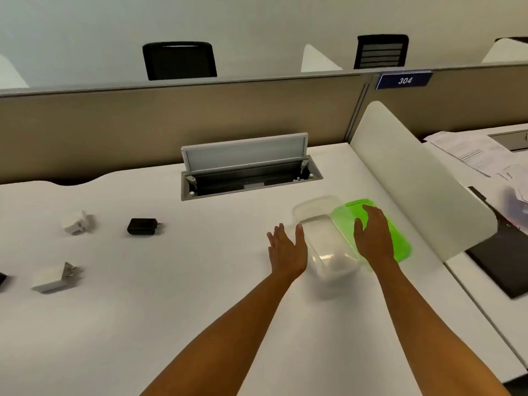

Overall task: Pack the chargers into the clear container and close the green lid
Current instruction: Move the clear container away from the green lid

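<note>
- Where the frame ends at the left edge, a dark object (pixel 2 279) is cut off and cannot be identified; the clear container (pixel 324 238) is blurred and almost vanishes against the desk, so what it holds is uncertain.
- Beyond the white divider panel (pixel 414 178) on the right, loose papers (pixel 471 152) and a dark flat item (pixel 497 261) are only partly visible.
- A white desk (pixel 143 324) fills the view, with a cable hatch (pixel 248 170) propped open at its back edge.
- Behind it stands a tan partition (pixel 171 118) carrying a blue sign reading 304 (pixel 403 80), and two black chair backs (pixel 179 60) rise past it.
- Left hand (pixel 287 250) is open, fingers spread, just beside the container's left wall; contact cannot be confirmed.
- Right hand (pixel 374 238) is open and lies flat on the green lid (pixel 400 247), gripping nothing.
- The lid rests beside the container on its right, its edge overlapping the container's rim.
- Three chargers lie well apart from both hands at the desk's left: a white charger (pixel 76 223) at the rear, a black charger (pixel 143 226) to its right, and a white charger with prongs up (pixel 54 278) nearest the viewer.
</note>
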{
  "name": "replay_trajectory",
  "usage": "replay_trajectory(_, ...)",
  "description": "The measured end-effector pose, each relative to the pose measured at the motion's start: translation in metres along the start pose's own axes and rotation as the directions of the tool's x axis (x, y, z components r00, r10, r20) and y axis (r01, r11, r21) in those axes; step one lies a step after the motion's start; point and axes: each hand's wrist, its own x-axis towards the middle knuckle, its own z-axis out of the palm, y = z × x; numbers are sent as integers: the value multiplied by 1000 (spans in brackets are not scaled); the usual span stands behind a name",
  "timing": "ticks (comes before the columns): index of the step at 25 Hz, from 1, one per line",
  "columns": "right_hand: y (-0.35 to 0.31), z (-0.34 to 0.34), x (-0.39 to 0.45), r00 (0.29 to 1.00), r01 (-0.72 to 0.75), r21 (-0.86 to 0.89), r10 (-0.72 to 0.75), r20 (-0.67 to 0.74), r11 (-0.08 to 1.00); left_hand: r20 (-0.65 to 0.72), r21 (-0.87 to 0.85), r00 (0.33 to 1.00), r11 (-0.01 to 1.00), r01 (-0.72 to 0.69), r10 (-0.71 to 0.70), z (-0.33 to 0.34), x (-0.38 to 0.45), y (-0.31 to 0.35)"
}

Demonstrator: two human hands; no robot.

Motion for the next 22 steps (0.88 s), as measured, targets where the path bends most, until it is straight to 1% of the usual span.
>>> replay_trajectory(2,9,-4,7,996,-62,-17,63,58,998,136,-111,983,984,137,-122,7,3,8)
replay_trajectory(3,15,-4,8,994,-79,-33,81,74,996,196,-135,970,976,172,-144,8,5,11)
replay_trajectory(4,16,-6,8,989,-105,-37,108,105,994,241,-162,959,968,192,-150,7,5,14)
replay_trajectory(8,16,0,-1,982,-116,-59,123,145,991,303,-198,943,959,204,-139,8,2,14)
replay_trajectory(11,13,7,-10,979,-153,-44,158,130,987,316,-244,936,941,236,-153,3,-3,11)
replay_trajectory(14,2,14,-20,977,-187,15,185,109,982,317,-204,939,957,206,-134,-11,-2,6)
replay_trajectory(20,-39,39,-49,982,-174,158,159,103,972,255,-220,960,960,171,-112,-61,-2,-21)
replay_trajectory(22,-58,49,-61,982,-159,196,134,135,968,221,-273,971,951,148,-87,-81,-6,-37)
